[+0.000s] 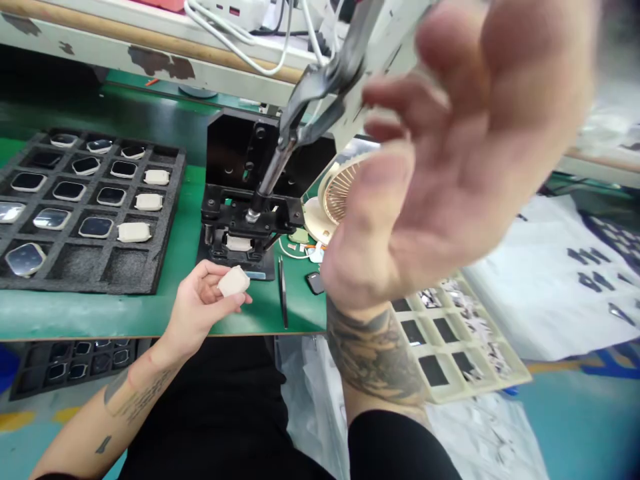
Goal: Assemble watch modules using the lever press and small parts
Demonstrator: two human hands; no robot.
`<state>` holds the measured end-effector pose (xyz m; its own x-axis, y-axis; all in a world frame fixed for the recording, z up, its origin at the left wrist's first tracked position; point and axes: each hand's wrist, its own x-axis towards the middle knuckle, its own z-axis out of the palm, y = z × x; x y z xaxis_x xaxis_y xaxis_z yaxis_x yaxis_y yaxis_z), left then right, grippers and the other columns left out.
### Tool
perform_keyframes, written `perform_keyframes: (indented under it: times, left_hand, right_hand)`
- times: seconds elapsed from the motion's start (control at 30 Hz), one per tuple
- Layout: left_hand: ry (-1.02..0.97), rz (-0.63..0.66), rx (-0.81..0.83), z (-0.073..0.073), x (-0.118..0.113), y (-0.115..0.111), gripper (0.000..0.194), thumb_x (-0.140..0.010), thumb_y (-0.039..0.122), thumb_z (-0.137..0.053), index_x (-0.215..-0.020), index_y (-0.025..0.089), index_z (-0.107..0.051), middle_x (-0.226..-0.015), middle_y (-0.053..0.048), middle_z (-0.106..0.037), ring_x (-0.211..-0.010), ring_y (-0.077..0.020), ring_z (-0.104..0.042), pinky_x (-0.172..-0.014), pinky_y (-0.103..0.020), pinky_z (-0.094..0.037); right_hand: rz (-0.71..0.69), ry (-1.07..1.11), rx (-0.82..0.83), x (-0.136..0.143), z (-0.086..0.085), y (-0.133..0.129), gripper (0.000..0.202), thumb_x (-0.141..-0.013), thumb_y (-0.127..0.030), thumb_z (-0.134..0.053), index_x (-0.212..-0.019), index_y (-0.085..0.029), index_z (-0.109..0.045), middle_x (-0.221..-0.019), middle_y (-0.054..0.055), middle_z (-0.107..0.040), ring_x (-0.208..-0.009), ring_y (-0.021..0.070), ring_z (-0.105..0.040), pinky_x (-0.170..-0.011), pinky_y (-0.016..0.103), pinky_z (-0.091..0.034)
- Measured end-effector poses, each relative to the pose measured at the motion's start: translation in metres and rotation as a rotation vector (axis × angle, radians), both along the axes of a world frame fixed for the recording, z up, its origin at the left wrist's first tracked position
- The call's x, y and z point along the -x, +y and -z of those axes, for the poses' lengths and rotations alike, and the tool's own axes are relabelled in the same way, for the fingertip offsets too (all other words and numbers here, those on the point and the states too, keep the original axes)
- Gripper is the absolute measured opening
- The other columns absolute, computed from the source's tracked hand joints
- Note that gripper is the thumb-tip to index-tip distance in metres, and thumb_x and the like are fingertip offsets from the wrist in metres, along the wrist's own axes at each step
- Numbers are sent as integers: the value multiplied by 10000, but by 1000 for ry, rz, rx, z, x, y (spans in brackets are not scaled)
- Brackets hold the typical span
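My left hand (200, 300) holds a cream-coloured, rounded-square piece (234, 282) between thumb and fingers, just in front of a black lever press (250, 213). Another cream piece (239, 243) sits in the press, under its upper plate. The metal lever (300, 113) of the press slants up and to the right. My right hand (450, 153) is raised close to the camera, right of the lever, blurred, with its fingers apart and nothing visible in it. A black foam tray (165, 220) at the left holds watch-like pieces, some dark face up, several cream side up.
Black tweezers (283, 293) and a small black object (315, 283) lie on the green table (100, 317). A gold fan (337, 193) stands behind my right wrist. A compartment tray (500, 383) with small parts is at the right; a shelf edge (115, 33) crosses above.
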<state>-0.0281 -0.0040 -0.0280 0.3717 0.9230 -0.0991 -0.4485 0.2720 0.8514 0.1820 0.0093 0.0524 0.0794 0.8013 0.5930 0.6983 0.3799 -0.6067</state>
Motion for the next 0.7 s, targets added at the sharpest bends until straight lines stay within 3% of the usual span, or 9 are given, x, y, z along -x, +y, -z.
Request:
perform_keyframes:
  times: [0.17, 0.3, 0.47, 0.6, 0.7]
  left_hand:
    - [162, -87, -137, -2, 13, -3, 411, -859, 258, -1029, -1162, 158, -770, -1078, -119, -888, -935, -231, -878, -804, -260, -708]
    - [271, -201, -406, 5, 14, -10, 381, -893, 180, -985, -1223, 220, -797, -1170, -71, -862, -1000, -202, -859, -872, -259, -717]
    - [398, -238, -627, 16, 13, -19, 419, -931, 146, -941, -1307, 260, -797, -1211, -55, -832, -1057, -210, -842, -899, -278, -725]
    - [561, -369, -796, 20, 15, -24, 429, -953, 121, -904, -1338, 262, -778, -1198, -55, -854, -1054, -228, -849, -917, -313, -725]
    - [736, -395, -870, 21, 22, -22, 422, -959, 178, -903, -1356, 241, -774, -1182, -75, -870, -966, -238, -861, -898, -342, -731]
  right_hand:
    - [-103, 83, 151, 25, 37, -38, 397, -1025, -607, -819, -1125, -224, -801, -1011, 36, -774, -993, 193, -769, -799, 312, -657]
    - [-188, 191, 252, 38, 56, -58, 277, -1090, -494, -749, -1067, -218, -767, -886, 19, -735, -792, 164, -681, -707, 310, -572]
    - [-149, 228, 181, 46, 63, -65, 235, -1145, -319, -622, -959, -213, -719, -837, 23, -696, -751, 162, -627, -703, 325, -514]
    - [-169, 216, 139, 50, 66, -63, 211, -1132, -290, -636, -949, -209, -703, -814, 13, -654, -733, 155, -593, -680, 320, -488]
    - [-217, 157, 175, 42, 68, -55, 226, -1154, -314, -633, -965, -217, -710, -814, 3, -663, -734, 153, -614, -694, 314, -526]
